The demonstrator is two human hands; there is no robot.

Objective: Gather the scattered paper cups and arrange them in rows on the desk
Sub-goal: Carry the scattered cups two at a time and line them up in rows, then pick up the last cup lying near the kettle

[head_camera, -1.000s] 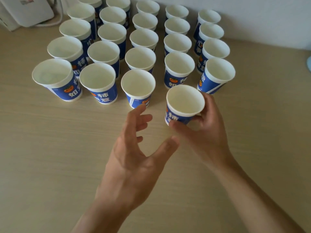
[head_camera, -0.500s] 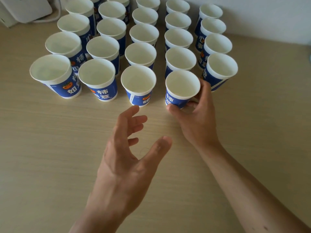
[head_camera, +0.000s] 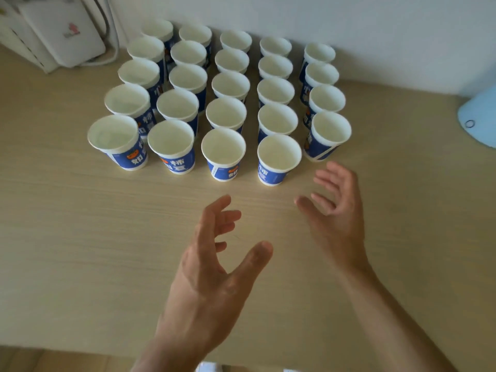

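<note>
Several blue and white paper cups stand upright in rows on the light wooden desk, mouths up. The nearest cup of the fourth column stands at the front of its line, beside the front cup of the third column. My right hand hovers just right of and below that cup, fingers spread, touching nothing. My left hand is lower, over the bare desk, palm turned inward with fingers apart and empty.
A white box with cables sits at the back left against the wall. A pale blue object lies at the right edge. The desk's near edge runs along the bottom.
My right hand set the cup down at the front of the fourth column, let go and drew back to the right. My left hand stayed open over the desk.
</note>
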